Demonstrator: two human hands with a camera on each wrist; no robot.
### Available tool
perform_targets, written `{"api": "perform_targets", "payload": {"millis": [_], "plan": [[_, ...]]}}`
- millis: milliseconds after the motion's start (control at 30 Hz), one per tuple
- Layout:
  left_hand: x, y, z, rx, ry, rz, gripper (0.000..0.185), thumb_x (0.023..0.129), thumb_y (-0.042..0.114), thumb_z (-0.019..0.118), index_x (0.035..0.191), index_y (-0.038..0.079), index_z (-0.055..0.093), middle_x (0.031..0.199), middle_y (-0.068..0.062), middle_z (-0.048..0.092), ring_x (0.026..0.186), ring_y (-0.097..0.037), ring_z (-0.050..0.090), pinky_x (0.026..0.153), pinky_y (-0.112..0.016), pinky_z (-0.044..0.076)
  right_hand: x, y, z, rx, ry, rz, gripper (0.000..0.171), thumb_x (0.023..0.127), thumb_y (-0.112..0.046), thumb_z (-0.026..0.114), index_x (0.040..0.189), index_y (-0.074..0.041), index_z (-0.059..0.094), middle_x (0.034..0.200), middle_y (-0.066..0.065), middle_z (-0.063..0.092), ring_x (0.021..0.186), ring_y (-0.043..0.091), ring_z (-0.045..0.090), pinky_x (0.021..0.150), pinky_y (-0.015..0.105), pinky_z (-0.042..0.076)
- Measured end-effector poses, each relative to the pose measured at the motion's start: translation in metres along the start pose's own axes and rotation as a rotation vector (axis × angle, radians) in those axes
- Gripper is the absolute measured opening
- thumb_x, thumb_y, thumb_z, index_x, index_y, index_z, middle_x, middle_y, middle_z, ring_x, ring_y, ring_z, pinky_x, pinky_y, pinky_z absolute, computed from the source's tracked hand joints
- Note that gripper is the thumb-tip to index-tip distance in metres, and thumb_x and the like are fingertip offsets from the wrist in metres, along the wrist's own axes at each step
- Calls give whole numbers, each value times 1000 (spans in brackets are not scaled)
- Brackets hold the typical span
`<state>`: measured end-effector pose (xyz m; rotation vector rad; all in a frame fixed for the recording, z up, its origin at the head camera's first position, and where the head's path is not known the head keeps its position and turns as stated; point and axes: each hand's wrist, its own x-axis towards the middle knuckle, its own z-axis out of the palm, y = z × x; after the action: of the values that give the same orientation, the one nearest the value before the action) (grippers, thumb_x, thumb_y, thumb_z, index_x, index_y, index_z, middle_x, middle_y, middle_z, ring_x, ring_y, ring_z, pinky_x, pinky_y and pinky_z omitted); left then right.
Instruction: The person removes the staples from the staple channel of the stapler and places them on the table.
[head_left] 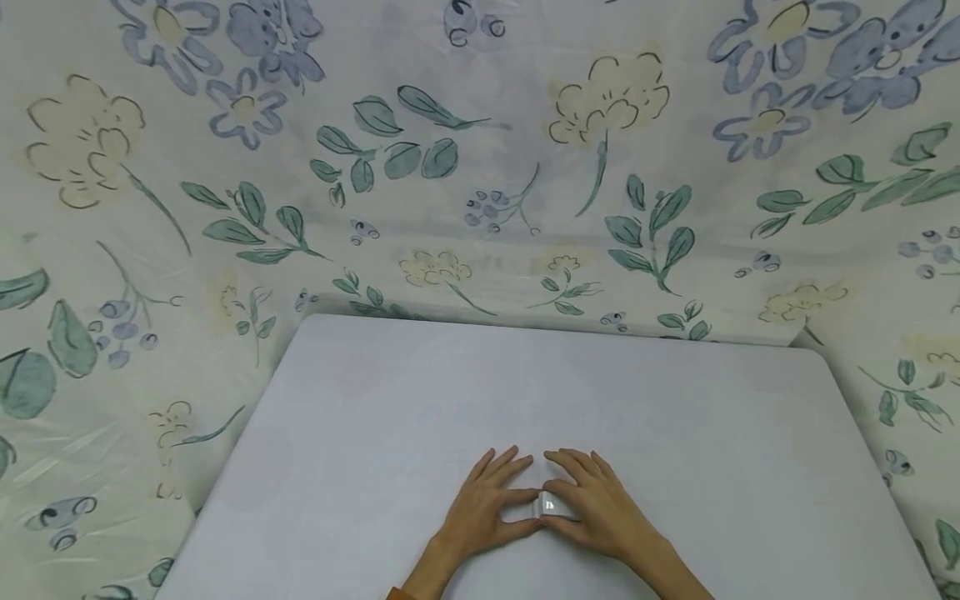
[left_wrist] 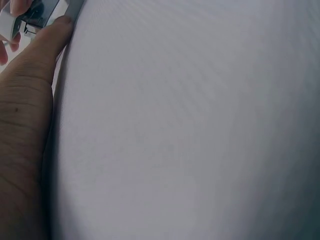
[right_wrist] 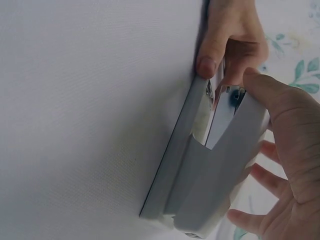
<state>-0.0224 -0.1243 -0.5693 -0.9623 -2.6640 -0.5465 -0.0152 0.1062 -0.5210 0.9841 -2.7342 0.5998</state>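
Here, stapler (right_wrist: pixel 210 165): flat on the white table (head_left: pixel 675 417), between my hands.
Right hand (head_left: pixel 600 504): thumb and fingers wrap its top.
Left hand (head_left: pixel 487 500): thumb and forefinger pinch its front end.

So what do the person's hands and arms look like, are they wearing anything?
Both hands are bare: no gloves, rings or watch show on the left hand or the right hand. The forearms are bare too. Only a tiny bit of orange sleeve peeks in at the left arm's bottom edge. Fingernails are short and plain.
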Motion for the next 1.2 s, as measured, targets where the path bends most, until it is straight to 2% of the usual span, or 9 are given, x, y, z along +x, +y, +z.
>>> {"api": "perform_targets", "payload": {"millis": [233,500,800,900,1000,1100,1200], "plan": [[1,2,-1,-9,-17,-22,41,80,60,79,111,34,79,142,2,66,142,-26,54,120,-53,41,-1,1,-3,-36,39,-31,34,78,-44,85,103,-22,75,140,7,62,130,34,58,100,68,53],[3,2,-2,-21,-15,-16,39,80,58,79,111,33,80,142,1,66,142,-26,54,120,-52,42,-4,3,-20,-67,149,-40,39,72,-46,89,101,-24,74,138,5,64,130,32,58,98,69,53],[3,2,-1,-49,-16,-32,39,78,55,82,109,32,80,141,1,67,141,-26,55,119,-52,43,-17,9,-40,-62,197,-19,36,78,-48,83,103,-24,73,140,3,61,131,32,55,98,71,51],[3,3,-1,-51,-20,-37,39,78,55,82,109,32,80,141,2,67,141,-25,55,119,-52,43,-23,12,-47,-64,206,-6,36,85,-56,75,103,-25,74,141,3,60,132,32,53,98,73,50],[3,4,-2,-47,-24,-42,39,78,56,82,109,33,80,142,2,66,142,-24,54,120,-51,42,-31,16,-56,-68,222,24,45,94,-66,57,102,-26,74,142,3,60,133,31,50,100,73,47],[3,4,-3,-46,-25,-44,39,78,56,82,110,33,80,142,2,66,142,-24,54,120,-50,41,-41,22,-64,-65,252,50,56,97,-71,41,102,-25,74,143,3,59,135,30,47,110,70,42],[4,3,-3,-46,-24,-42,39,78,55,82,110,33,80,142,2,66,142,-24,54,120,-50,41,-53,32,-72,-57,277,73,57,97,-70,39,104,-25,73,144,6,59,142,25,42,121,65,34]]}}
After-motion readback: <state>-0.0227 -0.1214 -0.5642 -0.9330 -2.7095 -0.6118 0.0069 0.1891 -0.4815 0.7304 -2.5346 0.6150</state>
